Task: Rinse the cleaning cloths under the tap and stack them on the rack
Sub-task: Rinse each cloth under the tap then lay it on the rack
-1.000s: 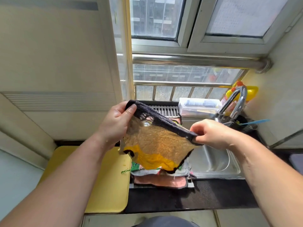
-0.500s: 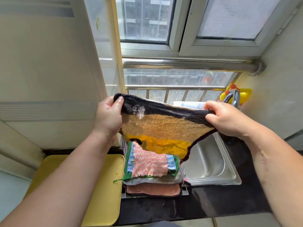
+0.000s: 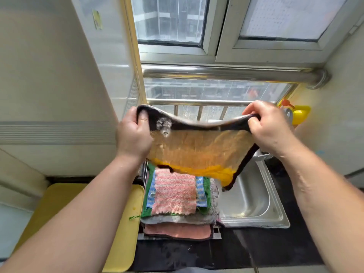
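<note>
Left hand (image 3: 134, 134), right hand (image 3: 266, 129) stretch orange cloth (image 3: 199, 150) above stack (image 3: 175, 196).

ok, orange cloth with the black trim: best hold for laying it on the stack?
Probably the two top corners of the orange cloth, on the black trim, one from each side, as the left hand and right hand pinch it. It is limp; held so, it hangs spread flat over the stack of cloths.

There is one left hand (image 3: 134, 134) and one right hand (image 3: 269, 129), two in all, with one black-edged orange cloth (image 3: 199, 148) gripped between them. One stack of cloths (image 3: 175, 196) sits on one rack (image 3: 216, 232); at least three layers can be told apart (pink-patterned top, grey, salmon bottom; the full number cannot be told). One steel sink (image 3: 254, 203), one yellow board (image 3: 126, 223), one yellow bottle (image 3: 300, 114).
</note>
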